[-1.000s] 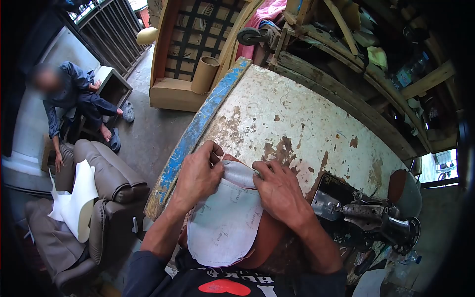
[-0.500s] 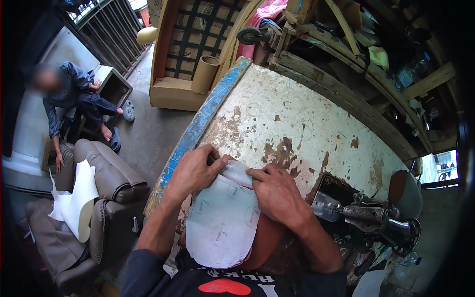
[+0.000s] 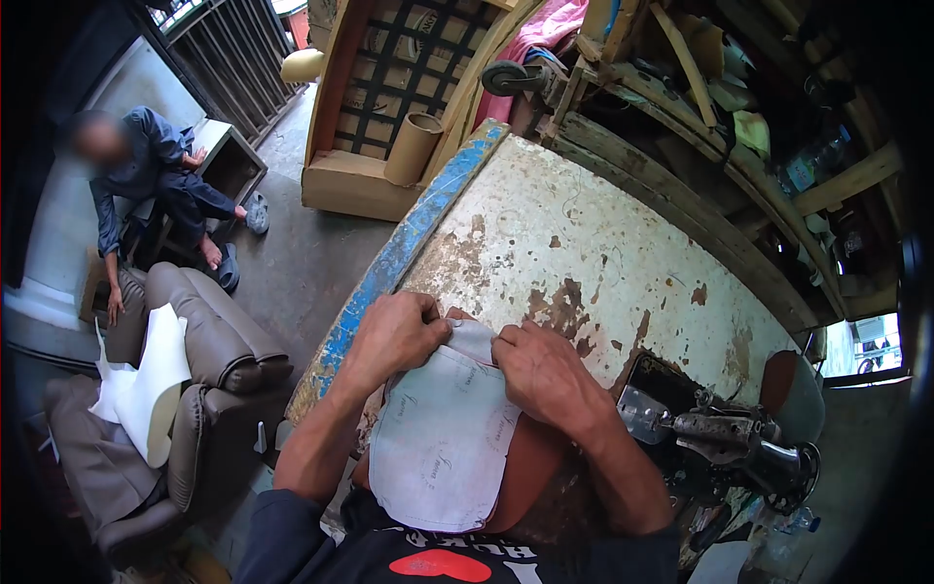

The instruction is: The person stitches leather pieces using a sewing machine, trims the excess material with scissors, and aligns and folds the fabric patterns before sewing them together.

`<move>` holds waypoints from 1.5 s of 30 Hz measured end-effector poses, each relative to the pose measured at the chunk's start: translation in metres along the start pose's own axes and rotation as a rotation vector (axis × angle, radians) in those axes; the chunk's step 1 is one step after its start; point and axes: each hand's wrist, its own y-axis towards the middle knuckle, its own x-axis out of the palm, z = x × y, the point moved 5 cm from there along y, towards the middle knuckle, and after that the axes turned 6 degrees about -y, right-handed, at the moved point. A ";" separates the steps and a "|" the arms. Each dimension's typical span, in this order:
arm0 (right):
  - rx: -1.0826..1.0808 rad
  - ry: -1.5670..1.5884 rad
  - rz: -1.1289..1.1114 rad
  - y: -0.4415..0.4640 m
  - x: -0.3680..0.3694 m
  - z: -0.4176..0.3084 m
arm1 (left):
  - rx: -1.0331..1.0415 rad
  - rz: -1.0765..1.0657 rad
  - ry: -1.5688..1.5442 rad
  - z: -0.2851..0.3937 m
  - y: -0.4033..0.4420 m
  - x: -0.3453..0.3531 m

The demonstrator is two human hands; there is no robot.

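Note:
A pale grey-blue piece of upholstery material [image 3: 443,443], printed with small dark script, lies at the table's near edge against my body. Its lower end is rounded, and a narrow flap [image 3: 472,341] stands at its top. My left hand [image 3: 401,331] pinches the flap's left end between thumb and fingers. At the right end, my right hand [image 3: 545,375] grips the same material, fingers curled over the edge. Brown material [image 3: 530,457] shows beneath the pale piece on the right. The fingertips partly hide the flap's ends.
The worn white table [image 3: 603,234] has a blue edge. On the right is a sewing machine [image 3: 725,428]. A person [image 3: 156,180] sits at the left beside a brown recliner [image 3: 214,331] with white material [image 3: 156,389]. Wooden shelving [image 3: 681,185] and a cardboard tube [image 3: 413,146] stand behind.
The view has shifted slightly. Both hands keep their hold on the material, with small shifts of the fingers along the top flap.

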 end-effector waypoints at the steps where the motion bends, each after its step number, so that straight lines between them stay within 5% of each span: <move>1: -0.003 -0.001 -0.002 0.001 0.000 -0.001 | -0.002 0.003 -0.002 0.000 0.000 0.000; 37: 0.179 0.002 0.065 0.008 0.003 -0.008 | 0.009 -0.110 0.138 0.002 0.026 -0.008; 43: 0.186 -0.014 0.132 0.007 0.003 -0.015 | 0.171 0.150 0.167 0.026 -0.010 -0.016; 45: 0.215 -0.026 0.126 0.006 0.004 -0.017 | 0.484 0.406 0.226 0.059 -0.044 -0.017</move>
